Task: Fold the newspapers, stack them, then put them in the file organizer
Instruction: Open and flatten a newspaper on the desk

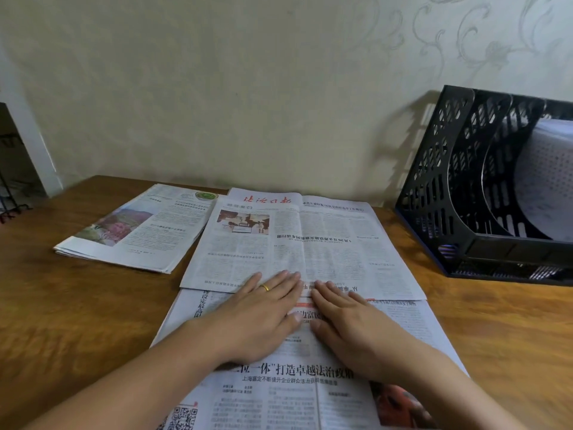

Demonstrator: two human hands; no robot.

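Pressing newspaper [305, 259] flat, left hand [259, 315] and right hand [350, 324] fingers straight, file organizer [459, 193] holding white sheet [545, 181]

I see a brown wooden table [77, 305] under and around my hands, a pale wall [217, 88] far ahead of them with swirly leaf shapes [483, 41] up to their right, a white door frame [31, 144] far to their left
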